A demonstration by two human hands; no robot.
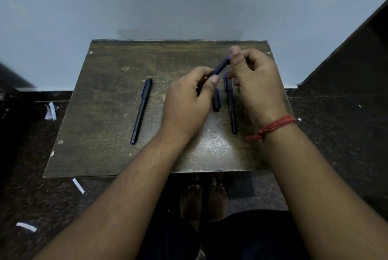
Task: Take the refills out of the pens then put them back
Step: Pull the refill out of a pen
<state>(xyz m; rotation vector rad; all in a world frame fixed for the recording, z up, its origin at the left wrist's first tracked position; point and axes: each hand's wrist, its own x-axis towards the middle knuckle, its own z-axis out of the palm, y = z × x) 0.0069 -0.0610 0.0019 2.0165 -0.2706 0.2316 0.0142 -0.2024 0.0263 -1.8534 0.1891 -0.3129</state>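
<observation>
A dark pen (pixel 220 67) is held in the air above the small wooden table (pixel 109 112), tilted up to the right. My left hand (pixel 186 100) grips its lower end and my right hand (pixel 256 83) pinches its upper end. Under the hands a loose pen cap (pixel 216 100) lies on the table. Just right of it lies a second capped pen (pixel 231 108), partly hidden by my right hand. A third capped pen (pixel 141 110) lies alone to the left. No refill is visible.
The table stands against a pale wall (pixel 147 3) on a dark speckled floor (pixel 336 133). Paper scraps (pixel 50 111) lie on the floor at the left. My bare feet (pixel 202 198) show below the table's front edge. A dark slanted board (pixel 361 49) rises at the right.
</observation>
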